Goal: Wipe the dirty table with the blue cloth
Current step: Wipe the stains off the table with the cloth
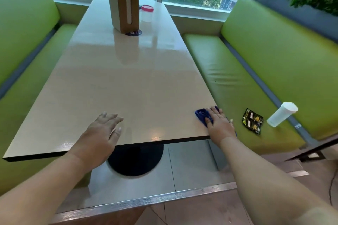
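Observation:
A long beige table (117, 82) runs away from me between two green benches. The blue cloth (202, 115) lies bunched at the table's near right corner. My right hand (220, 124) presses flat on top of the cloth, its fingers spread over it, and covers most of it. My left hand (103, 131) rests palm down on the bare tabletop near the front edge, fingers apart, holding nothing.
A wooden tissue box (123, 6) stands upright at the far end, with a clear jar with a pink lid (146, 12) behind it. On the right bench (228, 71) lie a white tumbler (281, 114) and black snack packets (253, 121). A black pedestal base (135, 160) sits under the table.

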